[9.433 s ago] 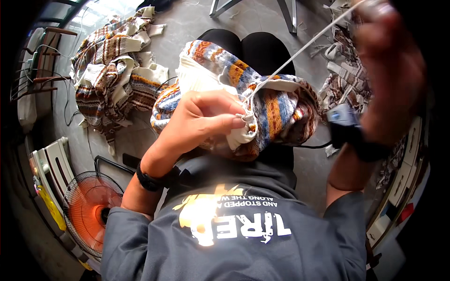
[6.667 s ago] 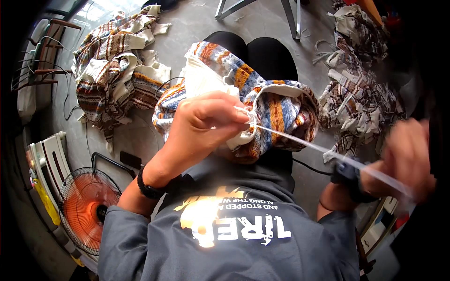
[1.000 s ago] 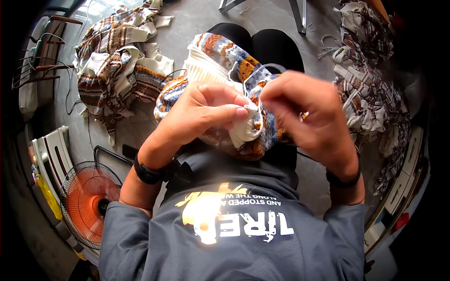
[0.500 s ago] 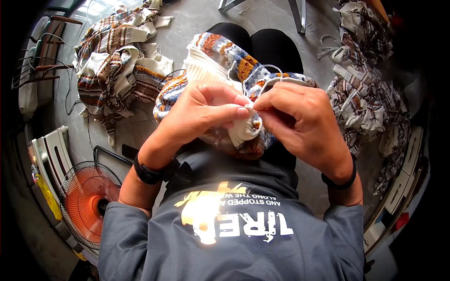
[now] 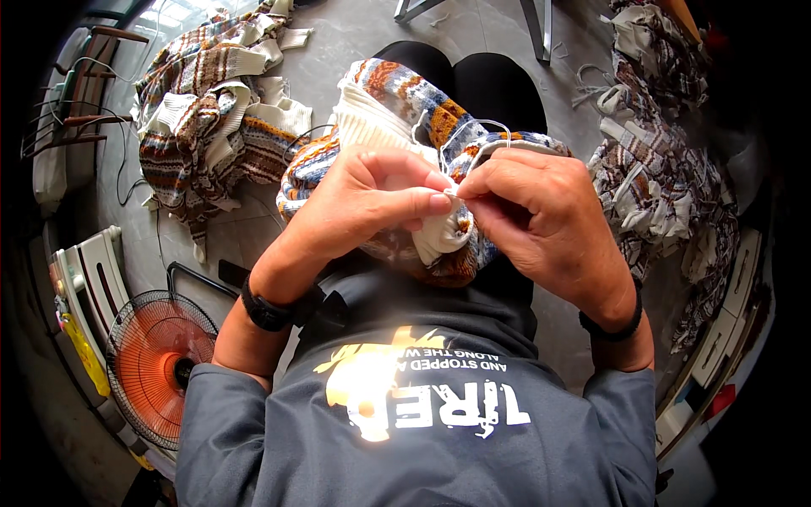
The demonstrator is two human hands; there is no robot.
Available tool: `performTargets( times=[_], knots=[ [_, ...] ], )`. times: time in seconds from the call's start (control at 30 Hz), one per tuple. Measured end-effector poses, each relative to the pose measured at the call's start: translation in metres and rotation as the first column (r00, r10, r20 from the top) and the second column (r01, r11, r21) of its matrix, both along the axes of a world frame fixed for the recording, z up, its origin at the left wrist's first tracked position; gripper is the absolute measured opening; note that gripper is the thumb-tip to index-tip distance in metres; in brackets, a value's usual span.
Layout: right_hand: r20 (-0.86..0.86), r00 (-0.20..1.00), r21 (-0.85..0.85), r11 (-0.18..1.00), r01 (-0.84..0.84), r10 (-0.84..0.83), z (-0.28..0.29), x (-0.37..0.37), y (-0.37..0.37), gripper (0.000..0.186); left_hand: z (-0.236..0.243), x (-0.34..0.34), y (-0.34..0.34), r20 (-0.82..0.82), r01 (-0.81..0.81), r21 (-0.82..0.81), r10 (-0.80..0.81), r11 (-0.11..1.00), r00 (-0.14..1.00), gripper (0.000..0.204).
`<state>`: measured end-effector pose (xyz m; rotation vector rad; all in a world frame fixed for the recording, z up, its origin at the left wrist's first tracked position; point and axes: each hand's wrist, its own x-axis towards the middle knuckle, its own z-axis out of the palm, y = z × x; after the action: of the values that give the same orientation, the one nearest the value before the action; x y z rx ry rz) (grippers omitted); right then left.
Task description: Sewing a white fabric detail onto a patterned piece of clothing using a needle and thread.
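A patterned knit sweater [image 5: 439, 114] in blue, orange, grey and white lies bunched on my lap, with a white ribbed band [image 5: 369, 118] at its upper left. My left hand [image 5: 372, 198] pinches a white knit edge of it between thumb and fingers. Close against those fingertips, my right hand [image 5: 536, 215] is closed in a pinch on the same white edge. A loop of white yarn [image 5: 481, 121] rises above the right hand's fingers. Whether a needle sits between the right fingertips is too small to make out.
Piles of brown-and-white knit garments lie on the grey floor, one at left [image 5: 203, 127] and another at right [image 5: 655, 169]. An orange fan [image 5: 160, 363] stands at lower left beside a white slatted stool [image 5: 101, 266]. Metal legs [image 5: 536, 29] show at the top.
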<state>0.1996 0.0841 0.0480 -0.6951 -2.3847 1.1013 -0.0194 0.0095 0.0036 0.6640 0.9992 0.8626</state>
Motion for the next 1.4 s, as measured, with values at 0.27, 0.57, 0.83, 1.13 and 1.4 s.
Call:
performTargets(
  times=[0.27,0.57,0.83,1.13,1.4],
  knots=[
    [0.023,1.000,-0.011,1.000,-0.006,0.006,0.001,-0.001,0.000,0.012,0.000,0.001,-0.001,-0.017,-0.007,-0.002,0.007,1.000,1.000,0.018],
    [0.065,0.998,0.040,0.999,-0.005,0.003,0.002,-0.002,-0.002,0.011,-0.002,0.001,-0.001,-0.027,-0.002,0.021,0.003,1.000,1.000,0.018],
    [0.115,0.993,0.072,0.997,-0.003,-0.006,0.006,-0.004,-0.004,0.009,-0.005,0.002,-0.002,-0.007,-0.008,0.095,0.009,0.995,1.000,0.016],
    [0.119,0.993,0.050,0.999,-0.013,0.007,0.006,-0.004,-0.004,0.009,-0.007,0.005,-0.002,-0.031,-0.010,0.097,0.013,0.995,0.999,0.016],
    [0.180,0.982,0.106,0.994,0.037,-0.056,0.011,-0.011,-0.023,0.016,-0.006,0.007,-0.006,0.045,-0.026,0.078,0.022,0.997,0.999,0.013]
  ],
)
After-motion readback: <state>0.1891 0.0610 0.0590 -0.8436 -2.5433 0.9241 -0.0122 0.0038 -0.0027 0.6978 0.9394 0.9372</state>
